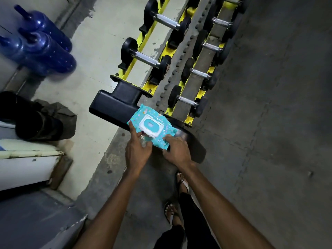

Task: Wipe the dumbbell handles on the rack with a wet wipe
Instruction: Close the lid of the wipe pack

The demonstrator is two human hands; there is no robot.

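A teal wet-wipe pack with a white flip lid lies on the black end post of the yellow dumbbell rack. My left hand holds the pack's near left side, index finger stretched along its edge, thumb by the lid. My right hand grips the pack's near right corner. Black dumbbells with chrome handles sit in two rows on the rack, the lower row to the right.
Blue water jugs lie at the upper left on the pale floor. A dark bag and a white cabinet stand at the left. Grey rubber mat flooring spreads right. My sandalled feet are below the hands.
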